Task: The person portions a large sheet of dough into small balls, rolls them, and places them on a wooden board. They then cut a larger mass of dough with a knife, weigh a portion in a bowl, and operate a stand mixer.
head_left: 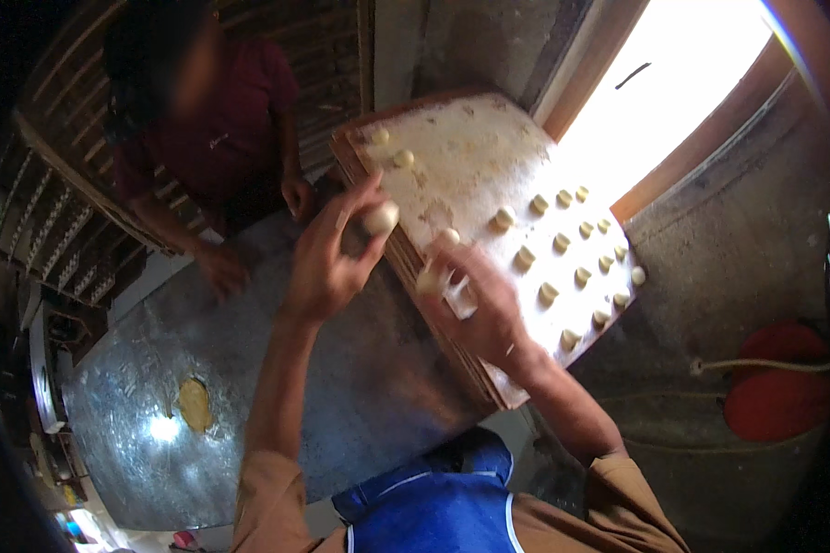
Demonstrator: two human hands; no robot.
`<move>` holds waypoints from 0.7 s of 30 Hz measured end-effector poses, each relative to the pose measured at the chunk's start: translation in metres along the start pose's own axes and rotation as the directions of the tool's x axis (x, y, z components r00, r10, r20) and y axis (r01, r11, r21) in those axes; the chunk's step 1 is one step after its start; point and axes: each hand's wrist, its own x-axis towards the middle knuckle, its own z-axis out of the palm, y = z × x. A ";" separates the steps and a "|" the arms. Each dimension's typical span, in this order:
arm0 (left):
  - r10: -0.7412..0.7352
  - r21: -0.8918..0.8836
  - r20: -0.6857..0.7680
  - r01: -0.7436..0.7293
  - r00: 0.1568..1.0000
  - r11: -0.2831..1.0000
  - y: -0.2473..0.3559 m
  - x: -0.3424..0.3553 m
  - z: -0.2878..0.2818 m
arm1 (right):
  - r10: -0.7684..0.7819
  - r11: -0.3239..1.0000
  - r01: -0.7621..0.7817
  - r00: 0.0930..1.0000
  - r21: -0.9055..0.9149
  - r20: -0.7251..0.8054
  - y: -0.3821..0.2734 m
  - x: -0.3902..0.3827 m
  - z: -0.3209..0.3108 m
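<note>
My left hand (327, 267) is raised over the left edge of a floured wooden board (461, 138). A round, pale dough ball (380, 218) sits between its thumb and fingers. Over the board's near left part, my right hand (481, 304) is bent downward and slightly blurred, its fingers curled around another dough ball (429, 280). Just beyond those fingers a further dough ball (447, 237) shows, partly hidden. Several small dough balls (525, 257) stand in rows on the right side of the board. Two more, one of them a dough ball (403, 158), lie near its far left corner.
Beneath the board's left side spreads a metal-topped table (295, 387), with a flat yellowish dough piece (195, 404) on it. A co-worker (221, 138) in a dark red shirt stands across it, hands at its edge. Slatted racks (65, 184) rise at left; a bright window (664, 83) is at right.
</note>
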 end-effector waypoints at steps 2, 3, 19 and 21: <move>0.019 0.035 -0.036 -0.017 0.999 0.999 -0.048 0.045 0.041 | -0.042 0.999 0.051 0.953 0.020 -0.300 0.027 0.049 -0.013; -0.011 0.027 -0.023 0.012 1.000 1.000 -0.066 0.045 0.053 | -0.072 0.995 0.092 0.908 0.028 -0.412 0.034 0.071 -0.017; -0.409 -0.313 -0.150 0.349 0.900 0.883 0.020 -0.083 0.050 | 0.130 0.991 -0.133 0.982 -0.015 -0.134 0.052 -0.021 -0.049; -0.378 -0.418 -0.198 0.270 0.905 0.867 0.060 -0.130 0.065 | 0.189 0.843 -0.226 0.974 0.487 0.125 -0.004 -0.039 -0.018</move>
